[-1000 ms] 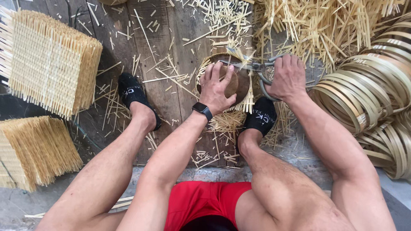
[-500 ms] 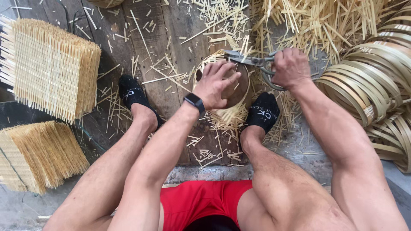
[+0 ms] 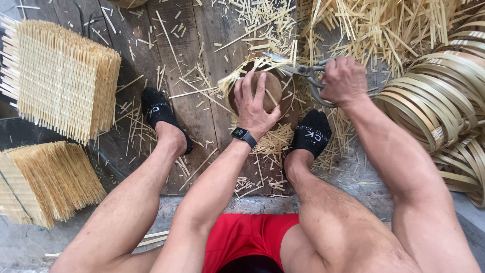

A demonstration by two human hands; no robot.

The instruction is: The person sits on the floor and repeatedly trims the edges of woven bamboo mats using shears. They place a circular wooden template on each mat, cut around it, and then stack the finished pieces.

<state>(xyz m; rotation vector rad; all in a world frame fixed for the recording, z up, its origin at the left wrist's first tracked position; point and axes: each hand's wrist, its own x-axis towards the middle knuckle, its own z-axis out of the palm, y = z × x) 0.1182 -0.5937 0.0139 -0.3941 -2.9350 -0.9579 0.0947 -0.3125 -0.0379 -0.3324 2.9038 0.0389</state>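
The left hand (image 3: 255, 103) lies flat, fingers spread, pressing a round brown mould (image 3: 268, 88) with woven bamboo under it, just above centre frame. The right hand (image 3: 344, 80), upper right of it, has its grip closed round the handles of shears (image 3: 298, 68). The blades point left along the mould's upper rim, their long axis nearly level, among the jutting strips (image 3: 242, 73). Stacked mats (image 3: 60, 81) sit upper left, hoops (image 3: 434, 101) right.

Two stacks of woven bamboo mats (image 3: 63, 78) at left; pile of bamboo hoops (image 3: 437, 106) at right; loose bamboo offcuts (image 3: 374, 25) across wooden boards (image 3: 177, 50).
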